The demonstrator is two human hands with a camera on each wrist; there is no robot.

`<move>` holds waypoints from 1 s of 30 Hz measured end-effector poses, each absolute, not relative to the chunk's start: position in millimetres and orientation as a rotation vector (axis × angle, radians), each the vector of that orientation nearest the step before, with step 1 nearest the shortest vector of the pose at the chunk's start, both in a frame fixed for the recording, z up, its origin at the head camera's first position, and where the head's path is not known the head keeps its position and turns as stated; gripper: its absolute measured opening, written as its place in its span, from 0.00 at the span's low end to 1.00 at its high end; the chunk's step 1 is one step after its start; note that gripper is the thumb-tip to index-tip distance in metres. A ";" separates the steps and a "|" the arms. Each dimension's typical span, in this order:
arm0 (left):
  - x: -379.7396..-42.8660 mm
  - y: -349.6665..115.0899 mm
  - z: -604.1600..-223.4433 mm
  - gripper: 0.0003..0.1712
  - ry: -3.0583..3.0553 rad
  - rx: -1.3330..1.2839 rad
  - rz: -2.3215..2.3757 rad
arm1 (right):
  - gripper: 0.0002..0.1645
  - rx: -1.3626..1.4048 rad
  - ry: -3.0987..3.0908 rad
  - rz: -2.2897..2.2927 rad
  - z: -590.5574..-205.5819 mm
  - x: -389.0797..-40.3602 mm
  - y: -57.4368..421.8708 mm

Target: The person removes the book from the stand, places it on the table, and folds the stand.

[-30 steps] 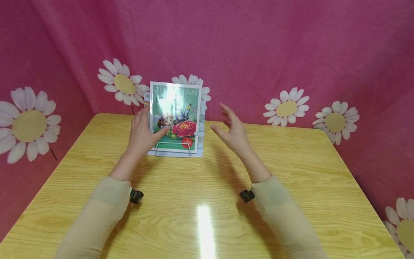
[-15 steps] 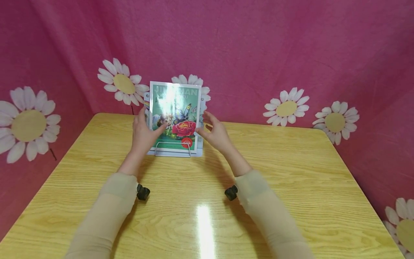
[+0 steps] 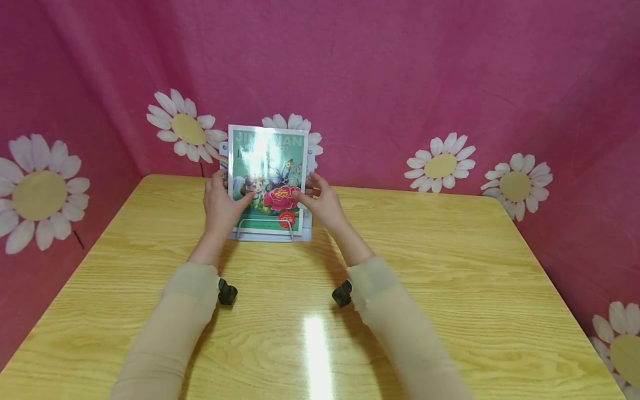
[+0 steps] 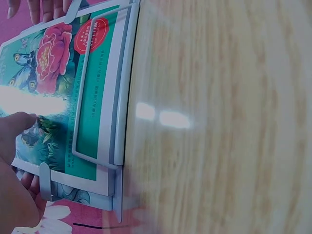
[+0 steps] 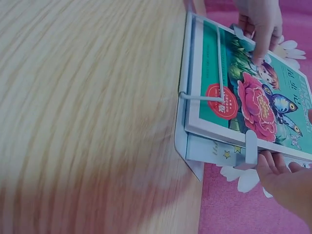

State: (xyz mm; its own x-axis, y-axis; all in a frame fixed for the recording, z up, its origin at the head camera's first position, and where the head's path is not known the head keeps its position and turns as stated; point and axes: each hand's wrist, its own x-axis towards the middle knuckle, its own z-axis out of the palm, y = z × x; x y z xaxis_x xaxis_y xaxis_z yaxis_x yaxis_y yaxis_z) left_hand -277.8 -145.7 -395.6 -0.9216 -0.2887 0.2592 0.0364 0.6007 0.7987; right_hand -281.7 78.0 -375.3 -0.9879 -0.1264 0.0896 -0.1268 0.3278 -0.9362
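Observation:
A green-covered children's book with a fairy and a red flower stands upright on a pale book stand. The stand's wire holder crosses the lower cover, and small grey clips sit at the book's side edges. My left hand grips the book's left side, thumb on the cover and fingers behind the edge. At the right side my right hand holds it likewise, thumb lying over the cover by the flower. Its fingers reach behind the edge and are partly hidden.
The stand rests near the back edge of a wooden table. Close behind hangs a pink curtain printed with large white daisies. A small black camera is worn at the left wrist, another at the right.
My right hand has come in from the right and taken hold of the book's right edge. The left hand stays at the left edge, its forearm shifted slightly rightward.

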 end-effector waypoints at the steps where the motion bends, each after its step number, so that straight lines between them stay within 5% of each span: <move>1: -278.2 -145.7 -395.4 0.44 -2.471 0.209 -1.237 | 0.43 0.220 -2.542 1.842 -374.8 -282.2 76.8; 15: -282.0 -143.6 -395.5 0.44 -2.524 0.261 -1.198 | 0.31 -0.007 -2.400 2.070 -371.2 -291.6 69.0; 30: -281.5 -145.1 -395.3 0.44 -2.543 0.253 -1.181 | 0.15 0.169 -2.659 1.434 -381.3 -293.7 72.1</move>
State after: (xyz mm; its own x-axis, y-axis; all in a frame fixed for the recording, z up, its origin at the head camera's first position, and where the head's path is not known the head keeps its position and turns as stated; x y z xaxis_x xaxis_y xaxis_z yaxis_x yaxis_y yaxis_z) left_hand -281.5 -145.1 -395.3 -0.9316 -0.2922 0.2162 -0.0234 0.6417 0.7666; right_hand -293.7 72.1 -381.3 -0.9870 -0.0431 0.1546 -0.1529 0.5460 -0.8237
